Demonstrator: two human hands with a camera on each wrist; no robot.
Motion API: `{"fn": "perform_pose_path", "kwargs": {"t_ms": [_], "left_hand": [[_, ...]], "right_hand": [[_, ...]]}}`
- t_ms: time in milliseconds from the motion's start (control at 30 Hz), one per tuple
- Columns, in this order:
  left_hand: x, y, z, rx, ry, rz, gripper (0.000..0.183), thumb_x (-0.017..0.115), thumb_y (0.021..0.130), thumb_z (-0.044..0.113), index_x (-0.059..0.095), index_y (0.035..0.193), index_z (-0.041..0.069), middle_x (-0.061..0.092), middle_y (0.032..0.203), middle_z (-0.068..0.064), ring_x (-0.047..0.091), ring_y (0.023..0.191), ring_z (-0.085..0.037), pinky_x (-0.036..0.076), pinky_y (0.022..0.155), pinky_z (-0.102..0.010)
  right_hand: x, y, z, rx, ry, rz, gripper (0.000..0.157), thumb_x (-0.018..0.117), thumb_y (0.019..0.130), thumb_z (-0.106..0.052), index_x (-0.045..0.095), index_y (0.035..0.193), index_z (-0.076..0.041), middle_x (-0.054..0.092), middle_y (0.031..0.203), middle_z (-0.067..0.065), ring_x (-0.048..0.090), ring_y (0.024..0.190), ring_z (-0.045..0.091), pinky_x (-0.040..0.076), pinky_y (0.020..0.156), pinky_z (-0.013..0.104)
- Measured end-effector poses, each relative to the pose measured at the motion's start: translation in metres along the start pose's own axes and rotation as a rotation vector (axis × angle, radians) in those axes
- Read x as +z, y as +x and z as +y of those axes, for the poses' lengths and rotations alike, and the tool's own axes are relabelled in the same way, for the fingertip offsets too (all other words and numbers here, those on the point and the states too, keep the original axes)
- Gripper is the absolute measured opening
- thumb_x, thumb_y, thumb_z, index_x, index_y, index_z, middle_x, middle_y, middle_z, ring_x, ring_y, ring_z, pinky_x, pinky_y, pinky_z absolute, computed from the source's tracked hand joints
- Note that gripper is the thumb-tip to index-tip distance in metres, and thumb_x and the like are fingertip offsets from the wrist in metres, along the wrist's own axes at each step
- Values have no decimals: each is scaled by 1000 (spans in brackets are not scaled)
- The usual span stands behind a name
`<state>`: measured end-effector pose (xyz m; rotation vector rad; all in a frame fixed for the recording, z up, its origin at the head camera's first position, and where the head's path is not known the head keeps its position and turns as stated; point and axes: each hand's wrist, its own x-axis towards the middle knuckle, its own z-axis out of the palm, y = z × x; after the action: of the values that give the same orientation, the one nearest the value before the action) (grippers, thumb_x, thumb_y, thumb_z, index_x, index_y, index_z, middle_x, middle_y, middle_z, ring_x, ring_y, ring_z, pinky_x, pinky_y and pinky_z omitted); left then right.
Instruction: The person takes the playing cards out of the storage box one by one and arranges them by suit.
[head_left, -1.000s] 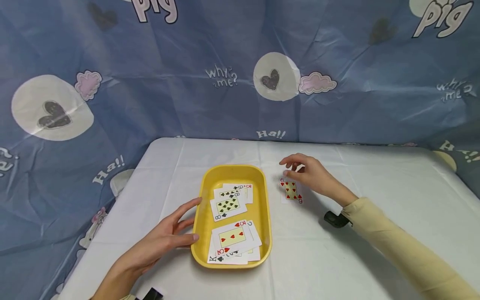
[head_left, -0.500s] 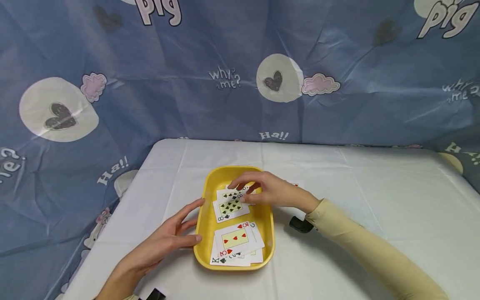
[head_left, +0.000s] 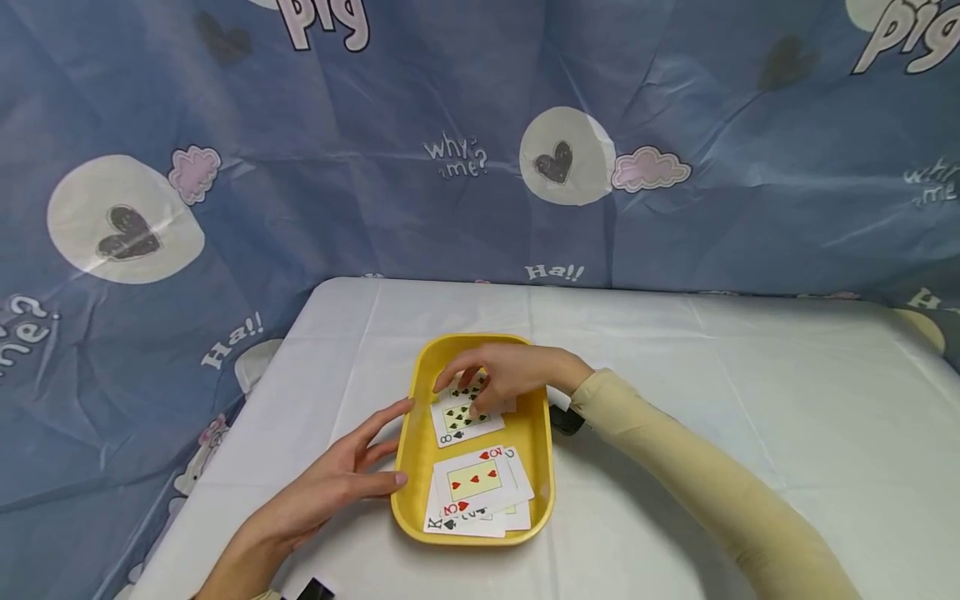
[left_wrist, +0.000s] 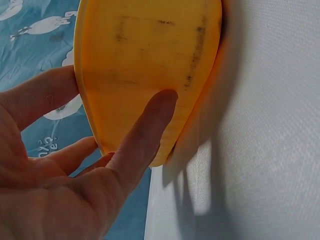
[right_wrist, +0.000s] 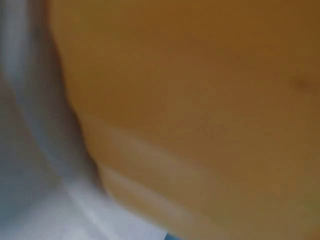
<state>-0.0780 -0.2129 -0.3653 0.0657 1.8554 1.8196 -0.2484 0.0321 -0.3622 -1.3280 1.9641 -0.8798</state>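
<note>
A yellow tray [head_left: 528, 429] holds two loose groups of playing cards, face up. My right hand [head_left: 517, 372] hangs over the far group, thumb and fingers spread around an eight of spades [head_left: 459, 425] and a clubs card [head_left: 467, 388]; whether the thumb touches the eight I cannot tell. In the near group, a three of hearts [head_left: 475, 482] lies over a king of spades [head_left: 453, 525] and other cards. My left hand [head_left: 322, 492] steadies the tray's left side. The left wrist view shows its straight thumb [left_wrist: 147, 127] on the outer wall and fingers at the rim.
A white cloth [head_left: 720, 350] covers the table, and a patterned blue sheet [head_left: 375, 192] hangs behind it. The right wrist view is filled by the blurred tray wall [right_wrist: 190, 100]. The right forearm [head_left: 675, 450] hides part of the table right of the tray.
My right hand has moved left from above a six of hearts on the table into the tray. That card is out of sight now. My left hand stays at the tray.
</note>
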Motion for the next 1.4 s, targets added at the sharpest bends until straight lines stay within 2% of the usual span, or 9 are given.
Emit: {"fn": "perform_pose_path", "kwargs": {"t_ms": [133,267,400,667,933,1167,1300,1400], "left_hand": [[1,1,0,-9,-1,4,82,71,89,10,27,155,31,23,158,-17,34,140,-35,51,92,-42],[1,1,1,-4,9,10,82,72,89,9,28,155,31,22,159,-16,32,141,-35,51,92,-42],[0,2,2,8,21,11,81,71,89,9,29,155,30,22,159,-15,30,142,-35,50,93,-42],[1,1,2,9,17,13,81,70,89,8,28,155,29,22,159,-15,31,141,-35,50,93,-42],[2,1,1,-10,13,25,81,71,89,9,28,155,30,24,158,-15,33,141,-34,50,93,-41],[2,0,1,-3,10,19,81,71,89,8,28,155,30,23,159,-15,32,141,-35,51,93,-41],[1,0,1,10,14,5,80,70,90,8,28,155,30,20,160,-13,30,142,-34,50,93,-41],[1,0,1,16,18,-4,80,70,90,9,28,155,30,20,160,-13,29,142,-35,50,94,-41]], "right_hand": [[2,6,2,42,-82,-53,54,79,82,-5,61,132,-17,57,129,1,57,113,18,47,95,29],[3,8,0,79,-200,-94,59,82,81,-12,59,135,-22,50,128,-2,54,106,15,47,87,23],[4,9,-2,123,-269,-95,57,79,84,-15,59,137,-25,44,128,-4,50,100,14,48,77,22],[6,12,-2,147,-309,-38,46,70,92,-13,60,136,-22,47,111,3,54,75,11,50,64,22],[9,11,-2,205,-244,-37,47,72,90,-13,60,135,-23,45,111,3,56,64,14,52,58,25],[10,12,0,122,-314,14,43,79,86,-22,57,123,-21,47,110,2,48,84,13,43,75,24],[10,11,0,41,-318,97,41,81,84,-17,54,114,-18,51,99,4,48,81,14,42,72,25],[10,10,1,7,-296,165,36,77,86,-13,53,113,-20,55,96,0,51,77,14,44,68,25]]}}
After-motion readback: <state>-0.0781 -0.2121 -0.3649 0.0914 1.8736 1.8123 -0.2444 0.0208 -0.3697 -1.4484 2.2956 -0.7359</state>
